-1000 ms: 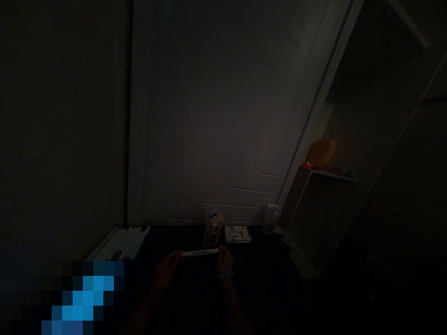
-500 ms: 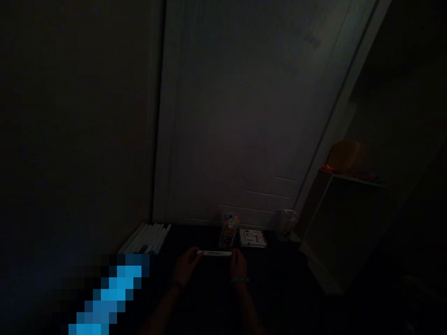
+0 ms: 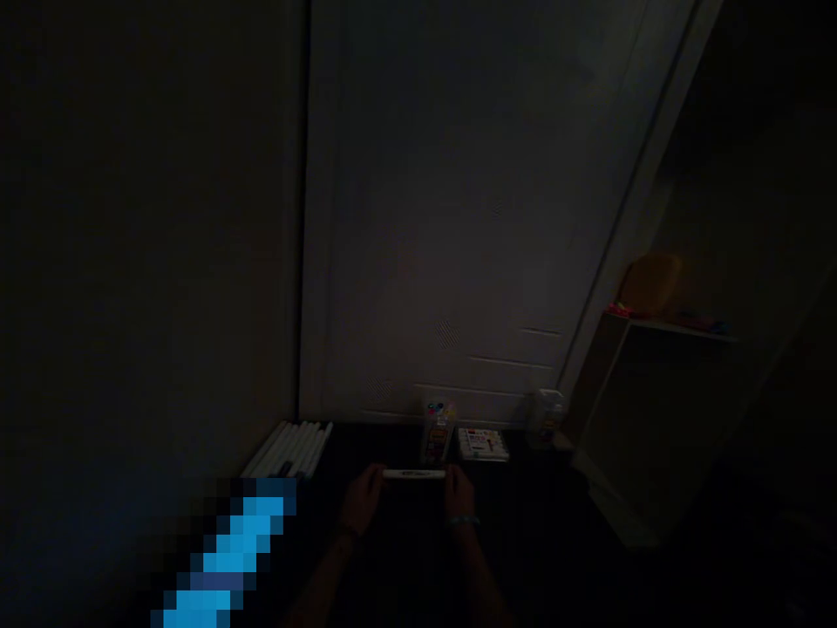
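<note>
A white marker (image 3: 414,474) with dark print along its barrel is held level between my two hands, in dim light. My left hand (image 3: 364,499) pinches its left end. At the opposite end, my right hand (image 3: 460,494) has its fingers closed on the tip; a band circles that wrist. Just beyond the marker stands a clear case of colored pens (image 3: 437,434). Beside that case lies a flat white pack of markers (image 3: 482,444). Several white markers (image 3: 297,447) lie side by side to the left of my hands.
A clear plastic container (image 3: 547,417) stands at the back right of the dark table (image 3: 523,541). Farther right, a cabinet (image 3: 667,419) bears an orange object (image 3: 650,283). A pixelated bright blue strip (image 3: 241,541) covers the lower left. A pale panel (image 3: 458,218) rises behind the table.
The whole scene has shifted slightly right in view. Both hands keep hold of the marker, with little other visible movement.
</note>
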A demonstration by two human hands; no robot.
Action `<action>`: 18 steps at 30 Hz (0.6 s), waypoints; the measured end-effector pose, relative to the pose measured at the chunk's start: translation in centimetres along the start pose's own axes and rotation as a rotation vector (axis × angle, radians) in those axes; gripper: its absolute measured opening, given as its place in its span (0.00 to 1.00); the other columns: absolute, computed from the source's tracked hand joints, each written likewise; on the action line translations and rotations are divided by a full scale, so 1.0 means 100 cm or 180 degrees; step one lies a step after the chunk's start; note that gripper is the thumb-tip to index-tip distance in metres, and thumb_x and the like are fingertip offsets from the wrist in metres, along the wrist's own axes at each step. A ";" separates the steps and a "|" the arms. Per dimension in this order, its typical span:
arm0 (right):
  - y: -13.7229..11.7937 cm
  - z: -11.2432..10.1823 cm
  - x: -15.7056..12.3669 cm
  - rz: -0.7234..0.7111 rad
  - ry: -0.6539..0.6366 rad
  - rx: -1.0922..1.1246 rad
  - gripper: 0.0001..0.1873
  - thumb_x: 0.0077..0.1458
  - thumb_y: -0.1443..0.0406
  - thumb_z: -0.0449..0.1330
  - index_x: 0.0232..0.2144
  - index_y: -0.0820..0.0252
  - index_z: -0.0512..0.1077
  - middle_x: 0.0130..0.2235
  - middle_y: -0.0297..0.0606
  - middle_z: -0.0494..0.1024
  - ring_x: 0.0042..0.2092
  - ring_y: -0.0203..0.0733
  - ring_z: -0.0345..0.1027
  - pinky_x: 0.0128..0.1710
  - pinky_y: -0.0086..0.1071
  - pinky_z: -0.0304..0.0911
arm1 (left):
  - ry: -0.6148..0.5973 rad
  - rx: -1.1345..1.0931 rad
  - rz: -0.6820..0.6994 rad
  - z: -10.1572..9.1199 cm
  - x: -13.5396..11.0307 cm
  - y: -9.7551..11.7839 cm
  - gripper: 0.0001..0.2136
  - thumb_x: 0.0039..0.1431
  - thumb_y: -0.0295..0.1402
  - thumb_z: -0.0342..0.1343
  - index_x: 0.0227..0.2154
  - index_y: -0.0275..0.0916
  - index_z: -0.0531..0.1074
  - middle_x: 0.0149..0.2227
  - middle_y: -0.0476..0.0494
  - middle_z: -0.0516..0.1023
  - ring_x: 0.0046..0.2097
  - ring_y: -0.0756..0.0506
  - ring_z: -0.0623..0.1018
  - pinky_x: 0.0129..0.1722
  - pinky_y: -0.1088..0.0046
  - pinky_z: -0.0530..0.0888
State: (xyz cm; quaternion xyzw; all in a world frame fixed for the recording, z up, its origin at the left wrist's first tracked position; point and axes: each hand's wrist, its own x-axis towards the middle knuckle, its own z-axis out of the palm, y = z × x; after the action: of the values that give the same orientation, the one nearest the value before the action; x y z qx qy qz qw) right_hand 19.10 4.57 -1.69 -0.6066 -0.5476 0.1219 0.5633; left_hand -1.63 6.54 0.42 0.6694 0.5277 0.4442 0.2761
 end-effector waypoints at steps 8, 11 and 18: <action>0.001 0.000 0.001 -0.0007 -0.0029 -0.0017 0.17 0.54 0.59 0.44 0.28 0.58 0.71 0.29 0.39 0.75 0.31 0.39 0.67 0.30 0.28 0.58 | 0.0017 -0.0099 0.0068 -0.001 -0.002 0.004 0.18 0.55 0.43 0.38 0.36 0.41 0.69 0.27 0.49 0.76 0.34 0.46 0.75 0.37 0.72 0.69; 0.001 0.000 0.001 0.0030 -0.0009 -0.0054 0.17 0.53 0.58 0.45 0.28 0.58 0.71 0.28 0.38 0.75 0.30 0.39 0.67 0.30 0.28 0.58 | 0.0073 -0.0096 0.0073 -0.001 0.000 0.003 0.17 0.55 0.42 0.37 0.36 0.41 0.68 0.29 0.48 0.76 0.35 0.46 0.75 0.38 0.72 0.69; 0.002 0.001 0.001 -0.0014 0.0044 -0.0166 0.18 0.54 0.58 0.44 0.29 0.59 0.71 0.30 0.39 0.75 0.32 0.38 0.67 0.33 0.27 0.58 | 0.0077 0.0034 0.0071 -0.002 0.001 0.001 0.17 0.54 0.43 0.39 0.34 0.42 0.69 0.29 0.49 0.76 0.33 0.47 0.75 0.36 0.73 0.69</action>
State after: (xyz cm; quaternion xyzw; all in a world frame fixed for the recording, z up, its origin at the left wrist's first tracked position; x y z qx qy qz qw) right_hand 19.15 4.75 -1.91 -0.6208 -0.5480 0.1021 0.5513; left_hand -1.75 6.60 0.66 0.6713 0.5259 0.4525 0.2610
